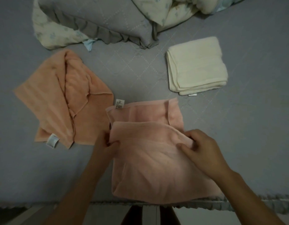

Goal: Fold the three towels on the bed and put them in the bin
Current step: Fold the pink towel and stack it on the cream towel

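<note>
While both hands pinch the pink towel (150, 159) at the near bed (132, 75) edge, left hand (106, 143) on its left fold, right hand (202, 150) on its right, orange towel (59, 103) lies crumpled left, cream towel (197, 65) folded far right.

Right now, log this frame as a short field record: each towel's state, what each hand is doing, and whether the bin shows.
pink towel: near bed edge, partly folded, near layer being brought over
left hand: pinches pink towel's left edge
right hand: grips its right edge
orange towel: left, loosely folded, rumpled
cream towel: right, folded neatly
pillow: far side
bin: not in view
</note>
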Available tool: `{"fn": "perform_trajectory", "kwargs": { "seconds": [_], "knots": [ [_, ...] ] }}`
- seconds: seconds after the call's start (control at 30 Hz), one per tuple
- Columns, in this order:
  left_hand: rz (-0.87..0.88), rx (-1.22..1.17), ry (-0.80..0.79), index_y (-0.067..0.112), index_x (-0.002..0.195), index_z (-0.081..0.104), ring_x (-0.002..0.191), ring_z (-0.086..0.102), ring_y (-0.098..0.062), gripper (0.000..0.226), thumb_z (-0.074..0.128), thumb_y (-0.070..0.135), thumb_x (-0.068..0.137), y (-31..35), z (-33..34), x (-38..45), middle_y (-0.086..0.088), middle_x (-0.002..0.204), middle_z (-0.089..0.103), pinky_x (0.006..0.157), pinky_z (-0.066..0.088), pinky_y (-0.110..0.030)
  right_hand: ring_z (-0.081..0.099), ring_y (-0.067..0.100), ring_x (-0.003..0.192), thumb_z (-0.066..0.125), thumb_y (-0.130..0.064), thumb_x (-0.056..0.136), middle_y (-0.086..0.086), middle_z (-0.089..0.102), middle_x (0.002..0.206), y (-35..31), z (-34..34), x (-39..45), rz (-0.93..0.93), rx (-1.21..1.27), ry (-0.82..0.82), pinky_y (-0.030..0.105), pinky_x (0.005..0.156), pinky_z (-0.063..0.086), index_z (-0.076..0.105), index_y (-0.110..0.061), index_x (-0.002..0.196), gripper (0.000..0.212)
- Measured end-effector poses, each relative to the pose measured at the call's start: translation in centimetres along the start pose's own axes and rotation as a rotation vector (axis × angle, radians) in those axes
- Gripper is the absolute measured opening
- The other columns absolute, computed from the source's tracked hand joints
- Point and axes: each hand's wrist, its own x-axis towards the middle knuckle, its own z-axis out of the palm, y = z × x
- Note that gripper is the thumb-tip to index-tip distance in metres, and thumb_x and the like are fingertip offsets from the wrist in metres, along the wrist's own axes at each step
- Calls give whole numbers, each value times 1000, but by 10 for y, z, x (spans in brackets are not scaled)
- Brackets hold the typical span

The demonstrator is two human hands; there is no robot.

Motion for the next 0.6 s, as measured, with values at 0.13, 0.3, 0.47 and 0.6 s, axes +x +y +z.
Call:
{"fn": "perform_trajectory", "kwargs": {
  "seconds": [0.13,0.3,0.47,0.6],
  "knots": [
    [-189,-121,8,22,123,48,99,62,-25,62,69,41,68,-26,-21,9,-7,115,62,78,54,-49,60,17,104,61,-30,87,-1,63,117,-1,34,40,92,-53,-113,31,89,48,67,-31,117,30],
    [-243,-207,44,35,113,54,99,62,-25,42,72,31,76,-33,-17,29,1,111,65,82,54,-47,44,42,127,45,-40,97,17,31,149,20,48,61,406,-165,-112,43,107,37,62,-28,129,39],
    [-208,-148,-49,20,121,64,112,63,-29,58,73,43,69,-20,-1,37,-5,117,69,97,50,-54,56,40,109,46,-30,95,20,53,124,34,31,65,460,-251,-91,41,91,46,61,-15,121,34],
    [-67,-127,-9,32,119,60,100,65,-15,55,77,40,67,-2,7,38,1,111,70,82,54,-36,61,38,103,54,-15,89,17,57,124,44,12,62,472,-172,172,36,85,46,62,-15,127,38]
  ]
}}
